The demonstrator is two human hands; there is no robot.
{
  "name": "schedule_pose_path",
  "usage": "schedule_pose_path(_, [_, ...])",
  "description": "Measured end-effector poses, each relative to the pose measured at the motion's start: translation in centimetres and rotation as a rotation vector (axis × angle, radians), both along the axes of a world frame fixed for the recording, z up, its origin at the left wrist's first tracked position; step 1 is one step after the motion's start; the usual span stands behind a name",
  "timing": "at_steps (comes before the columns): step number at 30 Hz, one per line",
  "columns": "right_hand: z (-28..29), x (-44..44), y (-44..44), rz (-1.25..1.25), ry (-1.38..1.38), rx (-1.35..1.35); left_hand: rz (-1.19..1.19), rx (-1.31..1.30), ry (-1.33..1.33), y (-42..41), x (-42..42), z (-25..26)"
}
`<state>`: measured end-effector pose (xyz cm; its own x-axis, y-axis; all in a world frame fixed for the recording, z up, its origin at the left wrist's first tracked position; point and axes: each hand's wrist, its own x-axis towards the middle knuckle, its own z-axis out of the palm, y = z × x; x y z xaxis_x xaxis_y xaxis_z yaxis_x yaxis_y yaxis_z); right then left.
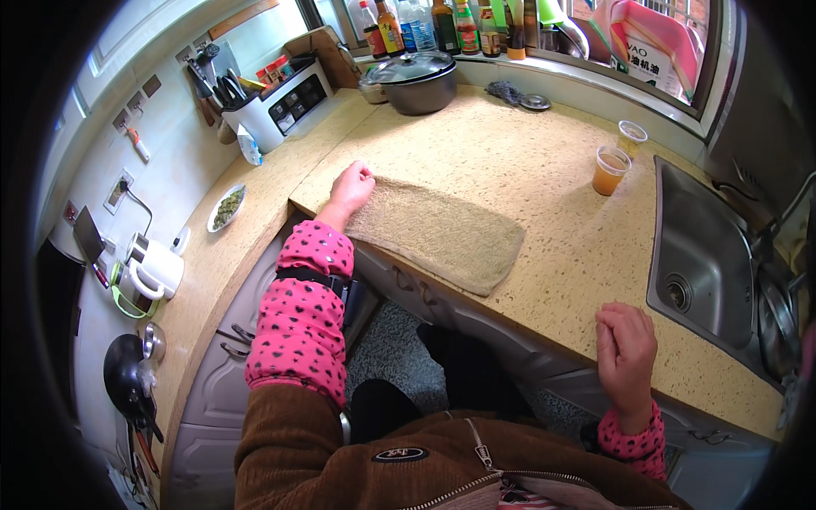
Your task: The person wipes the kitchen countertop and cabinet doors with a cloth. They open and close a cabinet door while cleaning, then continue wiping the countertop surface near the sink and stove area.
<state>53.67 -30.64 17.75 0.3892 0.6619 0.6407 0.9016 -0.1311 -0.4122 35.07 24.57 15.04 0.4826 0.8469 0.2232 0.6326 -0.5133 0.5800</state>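
A beige terry cloth [440, 233] lies flat on the speckled stone countertop [535, 274], along its front edge. At the cloth's far left corner, my left hand [352, 193] pinches the fabric between thumb and fingers. My right hand [626, 357] is well apart from the cloth, over the counter's front edge near the sink. Its fingers are together and loosely curled, and nothing shows in them. Both forearms wear pink patterned sleeve covers.
A stainless sink [701, 255] is set in at the right. Two plastic cups, one with amber liquid [610, 172], stand beside it. A lidded dark pot [417, 86] and a scouring pad [505, 93] sit at the back. Leftward are a dish of greens [227, 207] and a white kettle [159, 264].
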Motion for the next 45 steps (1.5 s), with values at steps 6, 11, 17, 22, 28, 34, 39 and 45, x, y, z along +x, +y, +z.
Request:
schedule_pose_path(6, [0.2, -0.1, -0.1, -0.025, 0.013, -0.022, -0.095, -0.104, -0.173, 0.3, 2.7, 1.3])
schedule_pose_path(11, [0.3, -0.1, -0.1, -0.029, 0.032, -0.039, -0.031, 0.292, 0.126, -2.9, 2.8, 0.8])
schedule_pose_path(17, [0.5, -0.2, -0.2, -0.024, 0.046, -0.038, -0.187, 0.500, 0.132, -6.3, 3.1, 2.6])
schedule_pose_path(22, [0.7, -0.4, 0.1, -0.020, 0.052, -0.037, -0.337, 0.515, 0.594, -12.0, 3.6, 1.0])
schedule_pose_path(28, [0.3, -0.4, 0.0, -0.016, 0.030, -0.013, -0.389, 0.243, 0.520, -11.9, 2.8, 2.2])
schedule_pose_path(34, [0.5, -0.4, 0.1, -0.013, 0.014, -0.007, -0.301, 0.304, 0.530, -9.7, -1.2, 0.9])
schedule_pose_path(39, [0.2, -0.4, 0.0, -0.020, 0.011, 0.012, -0.240, 0.367, 0.661, -11.5, 0.0, 3.0])
schedule_pose_path(45, [0.0, -0.3, -0.1, -0.022, 0.017, 0.009, -0.597, 0.354, 0.533, -20.3, 6.6, 3.7])
